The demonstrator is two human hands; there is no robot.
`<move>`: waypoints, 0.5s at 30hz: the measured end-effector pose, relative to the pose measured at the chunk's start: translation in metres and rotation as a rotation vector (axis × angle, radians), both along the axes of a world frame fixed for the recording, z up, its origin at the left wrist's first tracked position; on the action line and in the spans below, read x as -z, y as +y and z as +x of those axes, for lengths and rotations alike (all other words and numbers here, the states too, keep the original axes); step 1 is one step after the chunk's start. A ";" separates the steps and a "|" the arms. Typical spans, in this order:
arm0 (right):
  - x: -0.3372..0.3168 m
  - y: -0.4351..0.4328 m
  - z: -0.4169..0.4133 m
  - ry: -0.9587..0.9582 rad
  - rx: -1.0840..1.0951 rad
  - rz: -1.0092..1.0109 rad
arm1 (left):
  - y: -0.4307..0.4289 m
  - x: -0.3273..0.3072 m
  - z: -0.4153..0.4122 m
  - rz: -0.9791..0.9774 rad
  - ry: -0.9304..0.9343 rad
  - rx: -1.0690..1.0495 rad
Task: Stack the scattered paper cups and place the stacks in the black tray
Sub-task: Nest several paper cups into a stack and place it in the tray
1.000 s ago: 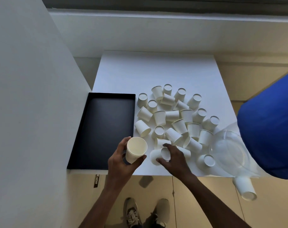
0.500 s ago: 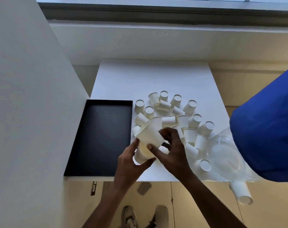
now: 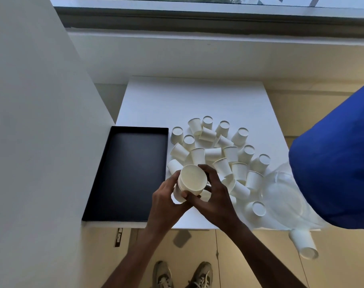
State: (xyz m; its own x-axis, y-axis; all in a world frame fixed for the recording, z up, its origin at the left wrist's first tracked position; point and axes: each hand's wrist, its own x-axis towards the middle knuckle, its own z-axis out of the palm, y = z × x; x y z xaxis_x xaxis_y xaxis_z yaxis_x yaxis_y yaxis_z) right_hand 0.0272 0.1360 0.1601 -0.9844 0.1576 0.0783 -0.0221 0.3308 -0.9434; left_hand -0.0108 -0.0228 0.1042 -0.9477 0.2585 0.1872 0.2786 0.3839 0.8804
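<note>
Both hands hold a short stack of white paper cups (image 3: 190,181) above the table's front edge, its open mouth facing me. My left hand (image 3: 166,201) grips the stack from the left and below. My right hand (image 3: 213,196) clasps it from the right, fingers over the rim. Several loose white cups (image 3: 216,152) lie scattered on the white table (image 3: 193,98) behind and right of my hands. The black tray (image 3: 127,171) sits to the left with nothing in it.
A clear plastic bag (image 3: 280,196) lies at the table's right front corner, with one cup (image 3: 303,244) hanging past the edge. A blue cloth shape (image 3: 339,163) fills the right side. A white wall (image 3: 31,121) borders the tray on the left.
My right hand picked a cup from the table and pushed it into the cup held by my left hand. The two cups are now nested and held by both hands.
</note>
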 end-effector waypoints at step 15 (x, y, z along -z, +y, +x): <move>0.028 0.027 -0.009 -0.096 0.099 -0.015 | 0.004 -0.006 0.005 0.066 -0.021 0.003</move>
